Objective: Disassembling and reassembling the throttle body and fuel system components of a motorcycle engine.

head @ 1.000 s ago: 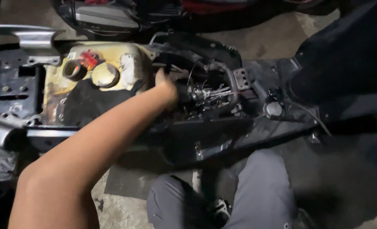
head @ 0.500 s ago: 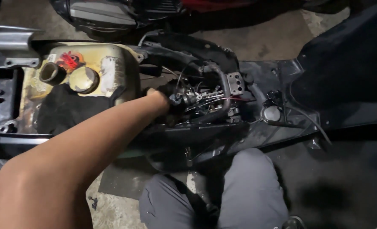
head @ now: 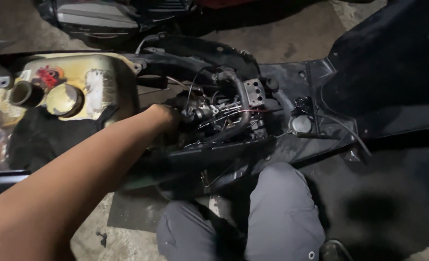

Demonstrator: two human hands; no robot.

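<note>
My left hand reaches into the open middle of a stripped scooter frame. It is pushed in among a tangle of wires and small metal parts, and its fingers are hidden there, so its grip cannot be seen. A curved black hose loops just right of the hand, beside a grey bracket with holes. To the left lies a worn yellowish fuel tank with a round cap and a filler neck. My right hand is out of view.
A black cloth lies on the tank's near side. My knees in grey trousers are under the frame, with a shoe at the bottom edge. A large black body panel fills the right. A dark mat covers the concrete floor.
My left hand has moved from the tank's edge down into the wire cluster. The view has shifted, so the tank now sits further left.
</note>
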